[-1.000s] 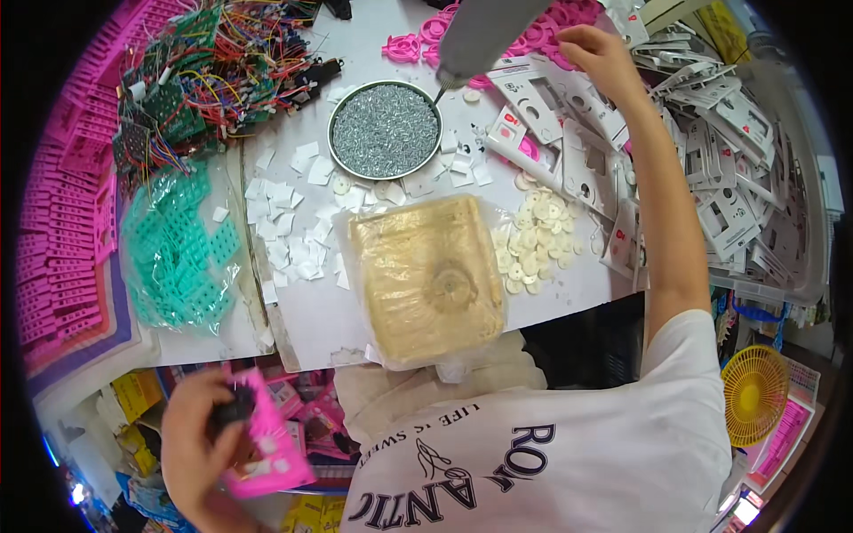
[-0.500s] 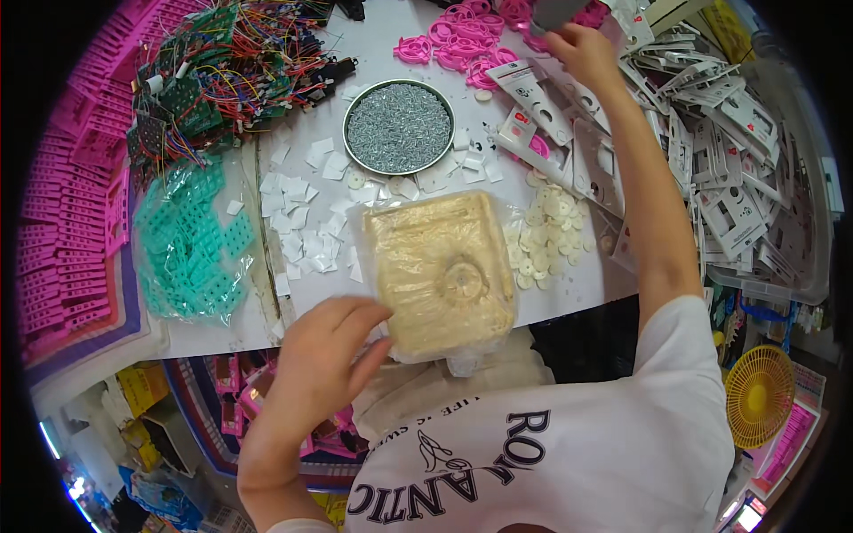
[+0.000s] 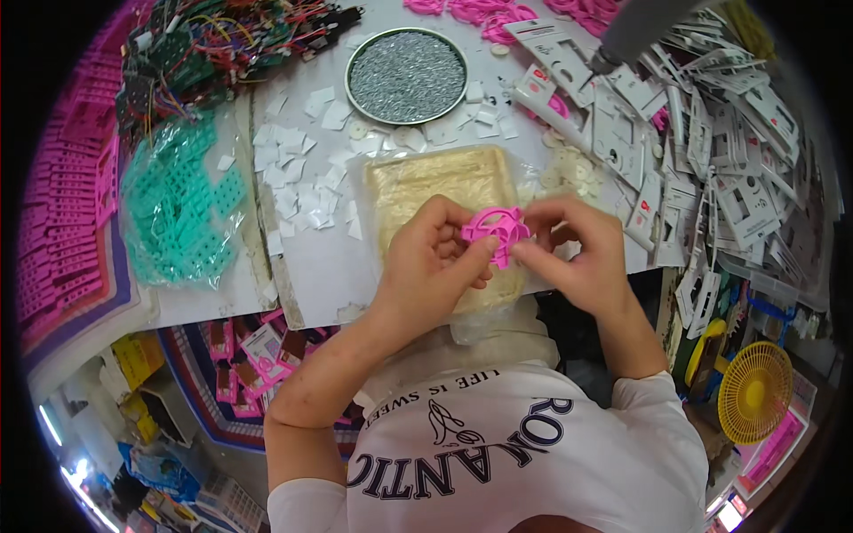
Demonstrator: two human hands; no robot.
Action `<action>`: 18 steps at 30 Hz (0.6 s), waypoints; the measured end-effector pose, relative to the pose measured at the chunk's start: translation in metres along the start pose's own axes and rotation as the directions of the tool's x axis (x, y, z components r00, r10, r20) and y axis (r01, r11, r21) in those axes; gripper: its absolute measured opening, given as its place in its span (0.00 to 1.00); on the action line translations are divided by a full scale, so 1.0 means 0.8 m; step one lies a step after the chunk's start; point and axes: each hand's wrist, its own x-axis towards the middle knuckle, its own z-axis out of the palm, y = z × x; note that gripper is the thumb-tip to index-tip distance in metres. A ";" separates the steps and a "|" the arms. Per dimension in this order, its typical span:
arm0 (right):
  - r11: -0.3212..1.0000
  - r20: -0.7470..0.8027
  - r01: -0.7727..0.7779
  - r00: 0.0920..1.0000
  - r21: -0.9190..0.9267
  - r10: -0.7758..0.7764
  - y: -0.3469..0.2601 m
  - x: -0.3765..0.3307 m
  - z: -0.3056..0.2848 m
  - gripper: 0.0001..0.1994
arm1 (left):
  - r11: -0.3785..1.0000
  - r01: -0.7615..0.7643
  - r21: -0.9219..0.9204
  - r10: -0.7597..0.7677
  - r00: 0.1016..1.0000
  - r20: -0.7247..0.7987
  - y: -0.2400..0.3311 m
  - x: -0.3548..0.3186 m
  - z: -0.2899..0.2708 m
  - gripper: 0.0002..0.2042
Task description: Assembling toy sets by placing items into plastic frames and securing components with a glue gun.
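Cluttered workspace, white surface [image 3: 311, 289] with piles of small parts all over it. Up at the back left is a messy tangle of wires and circuit boards [image 3: 222, 44], and in front of that a clear bag [image 3: 142, 280] with teal plastic parts [image 3: 182, 200] in it. Far left is stacked with pink slotted pieces [image 3: 58, 249].

Middle of the action: one pink plastic piece [image 3: 498, 233] up over a tan block [image 3: 418, 178] wrapped in clear plastic. Left hand [image 3: 433, 253] is pinching it from the left, thumb on top. Right hand [image 3: 577, 253] has thumb and fingers pinched on the right side, bit blurry around the fingertips. Can't tell if either hand touches the block.

Behind the block sits a round tin [image 3: 406, 123] full of little grey metal bits [image 3: 406, 71]. White squares [image 3: 289, 191] are scattered to the left, cream discs [image 3: 573, 169] are heaped to the right, partly behind the right hand. More pink rings [image 3: 484, 13] are at the back. Big jumble of white panels [image 3: 746, 200] on the right, with a grey tool [image 3: 649, 31] pointing down over some of them.
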 end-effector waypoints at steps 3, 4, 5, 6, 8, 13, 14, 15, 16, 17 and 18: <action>0.983 0.034 0.122 0.992 -0.135 -0.119 0.009 -0.004 0.023 0.07 | 0.967 -0.006 0.253 0.021 0.998 -0.059 -0.002 -0.029 -0.003 0.12; 0.958 0.083 0.198 0.979 -0.207 -0.184 0.013 0.000 0.025 0.07 | 0.851 -0.024 0.524 0.043 0.999 -0.024 0.015 -0.039 -0.006 0.12; 0.921 0.134 0.272 0.961 -0.280 -0.243 0.018 0.005 0.026 0.07 | 0.664 -0.050 0.746 0.050 0.998 0.022 0.023 -0.047 -0.008 0.12; 0.873 0.189 0.343 0.937 -0.347 -0.294 0.022 0.010 0.026 0.07 | 0.578 -0.111 0.809 0.144 0.989 0.033 0.019 -0.053 -0.011 0.13; 0.813 0.223 0.354 0.934 -0.462 -0.280 0.023 0.020 0.033 0.07 | 0.374 -0.206 0.904 0.323 0.943 0.081 0.008 -0.059 -0.015 0.17; 0.713 0.350 0.393 0.911 -0.580 -0.218 0.027 0.040 0.038 0.07 | -0.022 -0.431 0.902 0.386 0.829 0.405 -0.017 -0.042 -0.022 0.24; 0.716 0.366 0.384 0.911 -0.583 -0.190 0.025 0.042 0.041 0.07 | -0.093 -0.411 0.907 0.334 0.846 0.417 -0.024 -0.046 -0.026 0.26; 0.718 0.385 0.378 0.908 -0.585 -0.164 0.024 0.043 0.042 0.08 | -0.111 -0.412 0.904 0.323 0.846 0.425 -0.029 -0.050 -0.026 0.27; 0.724 0.389 0.351 0.913 -0.593 -0.124 0.024 0.042 0.037 0.07 | -0.129 -0.410 0.903 0.315 0.846 0.430 -0.036 -0.052 -0.021 0.28; 0.741 0.395 0.339 0.912 -0.580 -0.108 0.023 0.043 0.037 0.06 | -0.168 -0.388 0.906 0.299 0.856 0.422 -0.039 -0.056 -0.025 0.29; 0.752 0.402 0.339 0.909 -0.565 -0.108 0.018 0.045 0.039 0.07 | -0.137 -0.432 0.891 0.304 0.838 0.453 -0.048 -0.058 -0.032 0.31</action>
